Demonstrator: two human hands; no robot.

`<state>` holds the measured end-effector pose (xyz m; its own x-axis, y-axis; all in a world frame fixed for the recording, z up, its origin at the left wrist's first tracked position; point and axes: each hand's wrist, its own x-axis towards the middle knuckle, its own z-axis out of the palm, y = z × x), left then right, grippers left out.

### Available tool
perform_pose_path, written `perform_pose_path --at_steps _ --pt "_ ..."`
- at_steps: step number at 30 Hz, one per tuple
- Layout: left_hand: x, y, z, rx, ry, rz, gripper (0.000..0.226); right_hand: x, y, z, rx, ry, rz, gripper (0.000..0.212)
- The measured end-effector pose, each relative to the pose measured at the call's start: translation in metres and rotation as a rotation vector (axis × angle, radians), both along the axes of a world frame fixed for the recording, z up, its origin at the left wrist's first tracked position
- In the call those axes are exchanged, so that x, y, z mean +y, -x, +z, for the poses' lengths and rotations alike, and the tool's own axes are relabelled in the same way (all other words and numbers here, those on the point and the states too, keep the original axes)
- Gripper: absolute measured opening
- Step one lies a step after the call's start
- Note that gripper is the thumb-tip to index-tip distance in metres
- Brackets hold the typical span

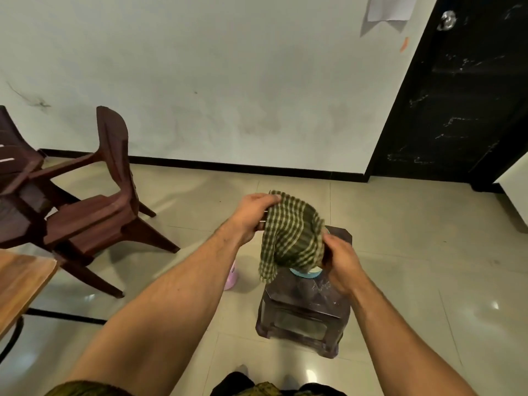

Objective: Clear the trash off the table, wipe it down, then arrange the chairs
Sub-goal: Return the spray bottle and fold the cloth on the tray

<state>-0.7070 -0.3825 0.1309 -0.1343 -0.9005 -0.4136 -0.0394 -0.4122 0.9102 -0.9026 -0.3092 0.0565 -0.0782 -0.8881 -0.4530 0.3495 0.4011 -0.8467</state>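
Green-and-cream checked cloth (pixel 288 235) hangs bunched between both hands in the head view, held in the air over a dark brown plastic stool (pixel 303 312) that stands on the pale glossy tiled floor (pixel 414 281). The left hand (pixel 251 215) has its fingers curled over the cloth's upper edge, pinching it from the left. The right hand (pixel 340 261) is closed round the lower right part of the cloth, where the fabric gathers, and one loose corner droops down on the left. On the stool's top, just under the cloth, a light blue round object (pixel 304 273) peeks out; what it is cannot be told. A small pink object (pixel 231 277) lies on the floor just left of the stool, partly hidden by the left forearm. Further left stands a dark brown plastic chair (pixel 94 201), its back upright and its legs on the tiles, and a second brown chair (pixel 14 172) overlaps it at the picture's edge, tilted and partly cut off. The corner of a light wooden surface (pixel 20 278) on a black frame shows at the lower left, well apart from the cloth and near the chairs. Behind runs a pale wall (pixel 228 81) with a black skirting strip, a sheet of white paper (pixel 388 7) stuck near its top, and a black door (pixel 457 95) to the right.
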Motion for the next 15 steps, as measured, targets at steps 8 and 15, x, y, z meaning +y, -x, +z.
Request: perform_pose_path --at_steps 8,15 --pt "0.069 0.009 -0.101 0.04 -0.478 -0.119 0.043 0.029 0.014 -0.008 -0.365 -0.351 0.015 0.081" --pt "0.078 0.009 -0.1 0.084 -0.465 0.1 0.028 0.063 0.038 -0.062 -0.357 -0.49 0.041 0.09"
